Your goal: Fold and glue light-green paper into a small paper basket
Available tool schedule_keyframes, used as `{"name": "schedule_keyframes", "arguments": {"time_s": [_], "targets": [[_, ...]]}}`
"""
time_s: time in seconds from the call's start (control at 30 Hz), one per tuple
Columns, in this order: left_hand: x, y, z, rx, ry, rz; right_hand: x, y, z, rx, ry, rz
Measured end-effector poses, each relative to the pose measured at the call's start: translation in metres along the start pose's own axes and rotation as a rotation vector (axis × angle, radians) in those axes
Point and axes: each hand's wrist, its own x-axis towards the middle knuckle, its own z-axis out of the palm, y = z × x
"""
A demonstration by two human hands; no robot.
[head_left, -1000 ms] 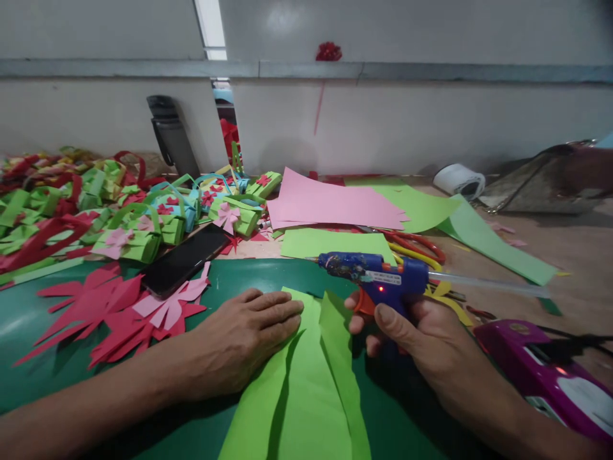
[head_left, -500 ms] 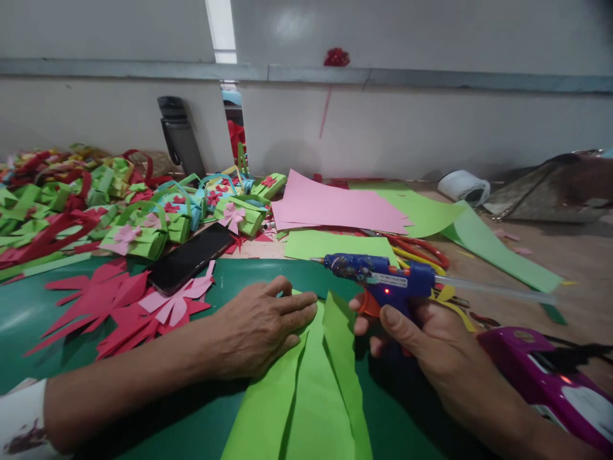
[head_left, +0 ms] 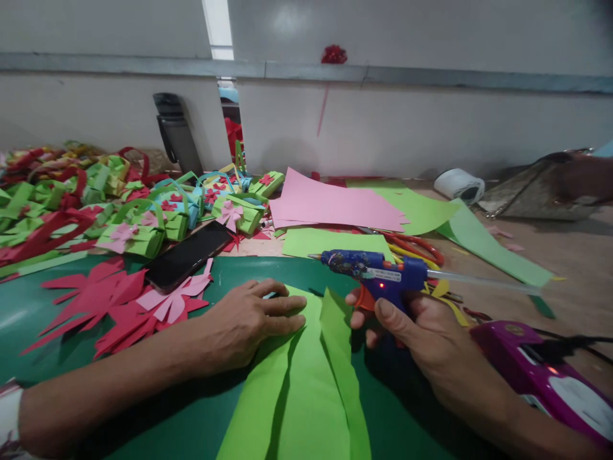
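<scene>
now resting the left hand [head_left: 256,326] palm down on the left fold of the green paper [head_left: 313,390], with fingers loosely spread and the farthest one arched up; a second ago, laid flatter with fingers side by side. also showing a pale cuff [head_left: 9,412] at lower left, out of sight back then. lying between both hands on the dark green surface [head_left: 234,273], with the right flap standing up, much as before, in the case of the paper.

meanwhile gripping the blue glue gun [head_left: 405,275] in the right hand [head_left: 424,326], with fingers curled round the handle and at the orange trigger [head_left: 366,299]. holding it near the paper's right flap, with the nozzle pointing left, the red light lit and the clear glue stick [head_left: 479,280] trailing behind, all as a second ago. seen unmoved at left: the black phone [head_left: 189,255], the red cutouts [head_left: 96,291] and the pink cutout [head_left: 172,301].
</scene>
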Motion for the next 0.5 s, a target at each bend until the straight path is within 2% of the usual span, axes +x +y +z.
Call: {"name": "schedule_keyframes", "arguments": {"time_s": [0.1,0.3,0.5], "targets": [[-0.001,0.001,0.0,0.002,-0.068,-0.025,0.0,-0.001,0.0,0.01,0.003,-0.007],[-0.004,0.002,0.018,0.01,0.014,-0.072,-0.001,-0.007,-0.001,0.008,0.027,-0.042],[-0.001,0.014,0.019,0.06,0.066,-0.152,-0.003,-0.011,-0.004,-0.027,0.03,-0.073]]}}
